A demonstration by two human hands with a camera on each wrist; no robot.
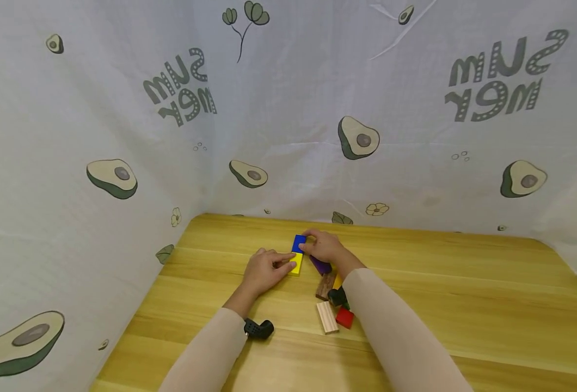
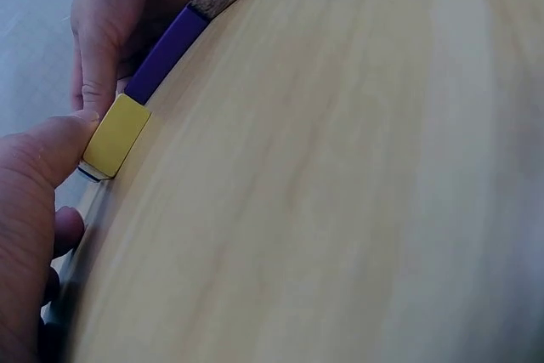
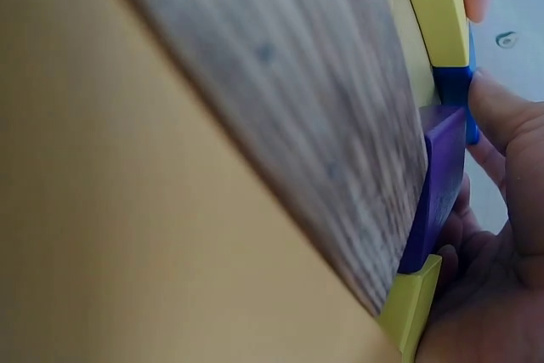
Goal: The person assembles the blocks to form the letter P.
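A yellow block [image 1: 296, 264] and a blue block [image 1: 298, 243] lie end to end on the table, touching. My left hand [image 1: 263, 270] holds the yellow block from the left with thumb and index finger; its other fingers are curled. From the right, my right hand [image 1: 325, 246] pinches the blue block between thumb and index finger. A purple block [image 3: 438, 189] lies just under the right palm, close to the joined pair. In the left wrist view, the left thumb [image 2: 61, 144] meets the yellow block's edge.
Nearer me on the wooden table [image 1: 465, 294] are a dark brown block [image 1: 325, 286], a pale wooden block [image 1: 327, 318], a red block [image 1: 344, 317] and an orange-yellow block [image 1: 337, 281]. My right forearm partly covers this group. A printed curtain [image 1: 298, 109] hangs behind.
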